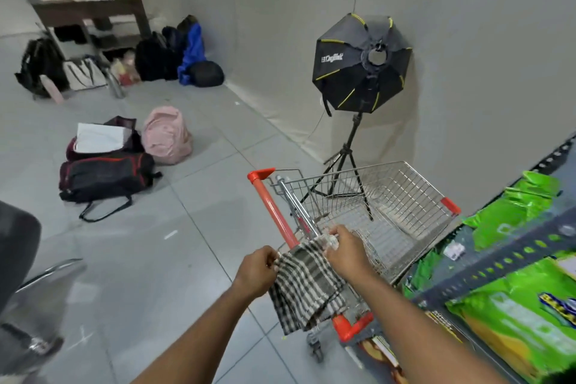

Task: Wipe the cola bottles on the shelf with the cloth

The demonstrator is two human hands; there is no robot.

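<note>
Checked cloth (307,287): woven in dark and pale squares, we are seeing it hanging in soft folds over the handle end of the cart, gathered at its top edge between both hands.
Left hand (257,271): we are seeing it pinching the cloth's left upper corner, fingers closed narrowly on the fabric.
Right hand (346,251): it is closing on the cloth's right upper edge; something small and pale is sitting under its fingertips, too blurred for us to name.
Shopping cart (386,196): wire basket with an orange handle bar (274,207), standing just ahead of us; the cloth is draping against it.
Shelf (505,262): a dark perforated rail at our right, carrying green packets (526,315).
Cola bottles: we are finding none in view, so the shelf stretch to be wiped is presumably lying outside the frame.
Handling, as we are judging it: the cloth is looking light, limp and unlikely to slip; we are expecting it to work best bunched into the palm of one hand, leaving the other free to steady each bottle. Bottles are likely smooth and easily toppled, so holding them at the body or neck while wiping is looking sensible.
Task progress: wiping is not yet beginning.
</note>
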